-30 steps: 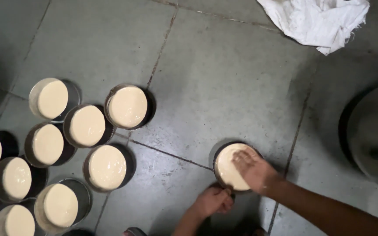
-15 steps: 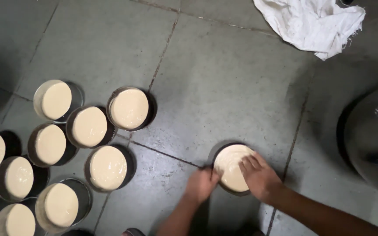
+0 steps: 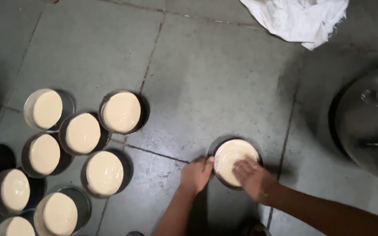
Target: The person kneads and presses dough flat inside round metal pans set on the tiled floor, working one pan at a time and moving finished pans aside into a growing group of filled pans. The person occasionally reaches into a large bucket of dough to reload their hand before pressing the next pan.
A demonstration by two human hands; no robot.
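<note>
A round metal pan [image 3: 255,154] filled with pale cream batter [image 3: 229,156] stands on the grey tiled floor [image 3: 224,83], low in the middle of the head view. My left hand [image 3: 196,175] grips the pan's left rim. My right hand [image 3: 253,177] lies flat on the batter at the pan's lower right, fingers spread across its surface.
Several more round pans of the same batter cluster at the lower left, the nearest one [image 3: 105,172] a short way from my left hand. A crumpled white cloth [image 3: 298,17] lies at the top right. A large metal vessel [image 3: 368,122] stands at the right edge.
My left hand has come up from below the pan and taken hold of its left rim. My right hand has slid from the pan's upper right down to its lower right.
</note>
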